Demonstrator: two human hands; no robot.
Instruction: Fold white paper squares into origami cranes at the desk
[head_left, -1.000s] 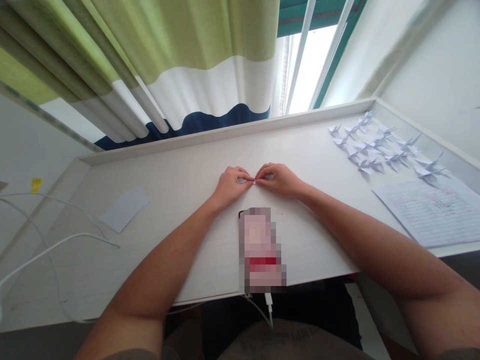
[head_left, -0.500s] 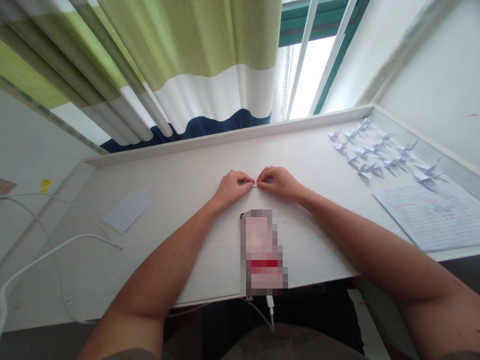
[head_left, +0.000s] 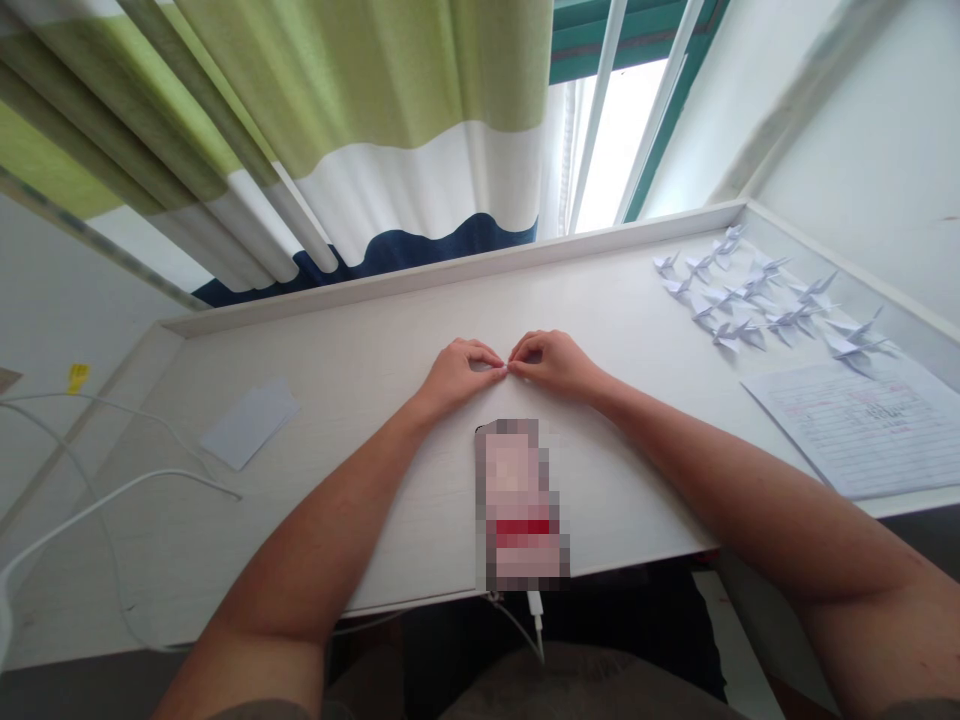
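Note:
My left hand (head_left: 459, 375) and my right hand (head_left: 551, 362) meet at the middle of the white desk (head_left: 360, 330). Their fingertips pinch a small piece of white folded paper (head_left: 505, 369), which is almost wholly hidden between them. Below my hands lies a phone (head_left: 519, 505), blurred out, with a white charging cable plugged into its near end. Neither hand touches the phone.
Several white origami paper cranes (head_left: 750, 295) stand at the far right of the desk, above a lined handwritten sheet (head_left: 855, 425). A small white paper stack (head_left: 250, 422) and a white cable (head_left: 127, 490) lie at the left. A raised lip runs along the desk's back, below a striped curtain (head_left: 360, 130).
My fingertips have closed in around the small paper, so less of it shows. Both hands stay at the desk's middle, and the view has shifted only slightly.

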